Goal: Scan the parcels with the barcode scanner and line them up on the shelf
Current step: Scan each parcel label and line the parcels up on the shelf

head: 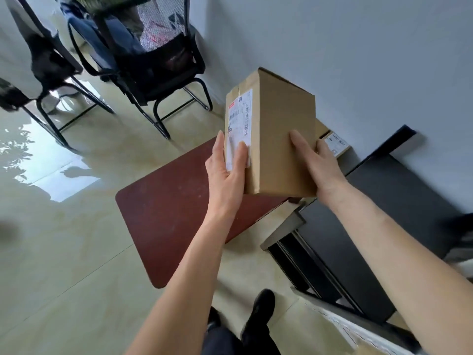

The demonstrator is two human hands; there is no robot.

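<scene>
Two bare hands hold a tall cardboard box [279,139] between them, above a dark red table [174,201]. The left hand [226,170] lies against the box's label side, fingers straight and pressed flat over the lower part of a white shipping label [239,121]. The right hand [320,162] presses the opposite side, thumb straight along the plain front face and fingers reaching around the far edge, out of sight. So the hands are apart, with the box squeezed between them. Whether the box's bottom touches the table or is held just above it cannot be told.

Just behind the box, near the right hand, a smaller cardboard box [332,143] with its own white label sits against the pale wall [358,60]. To the right, dark shelving [371,226] runs along the wall; its visible top surface looks bare. At the upper left stand black chairs [153,73] on a shiny tiled floor [64,239], one with clothing heaped on it. The person's dark shoes show at the bottom edge.

No barcode scanner is in view. Judging from this, the task looks early: one parcel is in hand, at least one more waits, and no parcels are seen lined up on the shelf yet. Whether this box has been scanned cannot be told.
</scene>
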